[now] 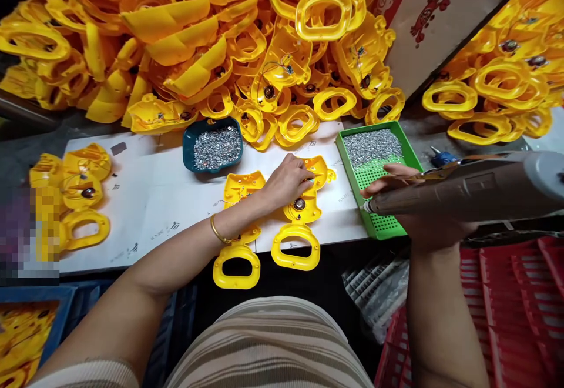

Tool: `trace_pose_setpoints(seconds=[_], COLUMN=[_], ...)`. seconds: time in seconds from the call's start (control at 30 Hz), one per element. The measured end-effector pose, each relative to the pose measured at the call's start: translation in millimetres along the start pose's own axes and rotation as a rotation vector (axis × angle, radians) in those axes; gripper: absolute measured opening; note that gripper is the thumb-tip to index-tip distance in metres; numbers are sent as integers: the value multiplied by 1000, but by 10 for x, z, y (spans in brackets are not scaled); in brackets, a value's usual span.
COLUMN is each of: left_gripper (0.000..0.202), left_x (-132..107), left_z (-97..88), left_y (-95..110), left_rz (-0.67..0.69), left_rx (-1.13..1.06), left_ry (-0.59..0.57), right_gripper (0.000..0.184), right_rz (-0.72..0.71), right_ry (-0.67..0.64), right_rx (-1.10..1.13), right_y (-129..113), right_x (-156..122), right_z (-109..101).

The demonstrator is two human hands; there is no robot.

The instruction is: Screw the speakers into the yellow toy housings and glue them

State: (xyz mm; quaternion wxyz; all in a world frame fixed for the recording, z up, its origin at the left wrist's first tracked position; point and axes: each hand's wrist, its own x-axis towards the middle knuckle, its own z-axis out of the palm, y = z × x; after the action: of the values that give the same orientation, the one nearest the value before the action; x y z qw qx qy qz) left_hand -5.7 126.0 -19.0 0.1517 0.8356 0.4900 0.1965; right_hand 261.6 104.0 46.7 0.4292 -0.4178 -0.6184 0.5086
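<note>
My left hand (286, 181) reaches over a yellow plastic toy shell (311, 206) with a looped handle and a round speaker. Its fingers are bent in a pinch at the small board inside; whatever they hold is hidden. A second yellow shell (237, 266) lies beside it, partly under my forearm; both handles overhang the table's front edge. In my right hand (436, 229) is a grey electric screwdriver (467, 185), its tip pointing left above the green perforated tray (383, 229). Small silver screws (374, 144) fill the tray's far part.
A dark teal bowl (212, 167) of screws stands behind the shells. Yellow housings (176, 29) are heaped along the back, with more at the far right. Several shells (86, 200) lie on the left. Red crates (506, 311) and a blue crate (66, 300) flank my body below.
</note>
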Motion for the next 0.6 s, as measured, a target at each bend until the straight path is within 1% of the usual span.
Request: trace_pose_setpoints(seconds=[0.03,0.1,0.17,0.27,0.4,0.47,0.5,0.57,0.6], left_gripper=[15,14,14,14,15,14,14,14,14], left_x=[-2,-4,-2,4,-11,-36,-51,-77,-88], left_z=[1,4,1,-39,-145,-171,-167,-131,-103], left_y=[0,3,12,44,102,113,111,94,83], left_rz=[-2,0,9,14,7,22,27,25,26], left_rx=[-2,-8,-9,5,-3,-27,-37,-47,-48], left_ry=[4,8,9,-3,-42,-38,-25,13,28], right_gripper=[76,74,71,58,35,28,28,30,32], right_rz=[-43,-61,-78,-112,-263,-331,-351,-356,-333], right_ry=[14,9,37,157,339,446,489,531,538], right_rx=[48,153,123,121,118,66,39,-16,-47], right_y=[-40,-98,-137,-196,-307,-355,-372,-389,-390], right_x=[-50,-113,-137,-142,-146,-140,-132,-107,-89], right_z=[13,66,150,309,485,498,479,401,351])
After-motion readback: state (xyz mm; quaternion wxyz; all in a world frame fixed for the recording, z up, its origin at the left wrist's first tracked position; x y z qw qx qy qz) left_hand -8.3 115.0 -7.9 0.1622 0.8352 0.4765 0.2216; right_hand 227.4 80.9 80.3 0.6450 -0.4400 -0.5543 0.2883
